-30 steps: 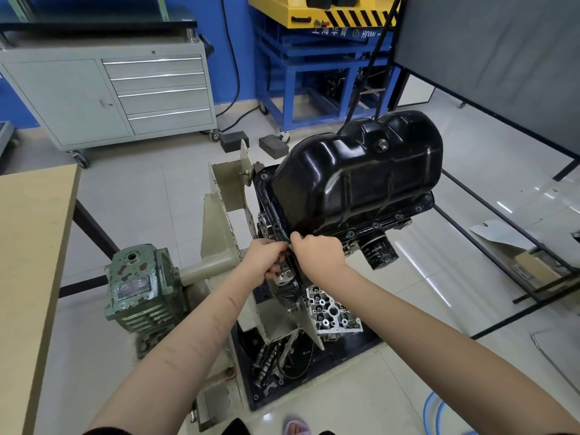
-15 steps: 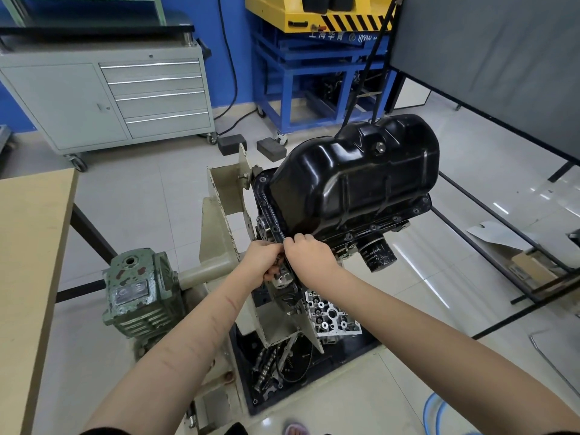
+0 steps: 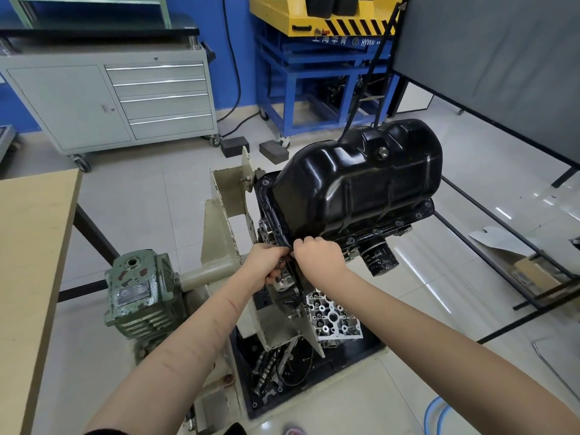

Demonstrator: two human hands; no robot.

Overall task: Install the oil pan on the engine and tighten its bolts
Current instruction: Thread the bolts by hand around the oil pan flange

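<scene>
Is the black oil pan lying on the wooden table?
No, the oil pan sits on the engine on its stand, apart from the wooden table at the left, with both hands at its near corner.

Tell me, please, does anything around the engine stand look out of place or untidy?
Loose engine parts lie jumbled in the black tray under the stand, and torn cardboard lies on the floor at right.

Grey cabinet (image 3: 110,102) w/ 4 drawers, wood table (image 3: 28,246) nearby.
</scene>
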